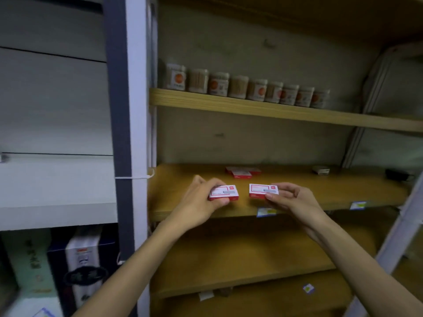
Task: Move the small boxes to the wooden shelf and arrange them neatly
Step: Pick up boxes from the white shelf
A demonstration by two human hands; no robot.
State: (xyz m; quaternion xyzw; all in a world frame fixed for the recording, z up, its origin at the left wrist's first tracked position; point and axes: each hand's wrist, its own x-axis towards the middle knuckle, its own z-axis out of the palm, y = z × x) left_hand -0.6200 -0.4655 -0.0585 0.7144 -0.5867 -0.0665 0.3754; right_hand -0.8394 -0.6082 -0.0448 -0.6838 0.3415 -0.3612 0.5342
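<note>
My left hand (198, 200) grips a small red-and-white box (225, 192) by its left end, low over the front of the wooden shelf (320, 191). My right hand (291, 199) holds a second matching box (262, 191) by its right end, a short gap to the right of the first. Whether either box touches the board I cannot tell. Further back on the same shelf lie a few more red-and-white boxes (242, 172), loosely stacked near the wall.
A row of several jars (249, 87) lines the shelf above. A small pale box (321, 170) and a dark object (398, 175) sit at the back right. A grey upright post (128, 133) borders the shelf on the left; lower wooden boards (240, 259) lie below.
</note>
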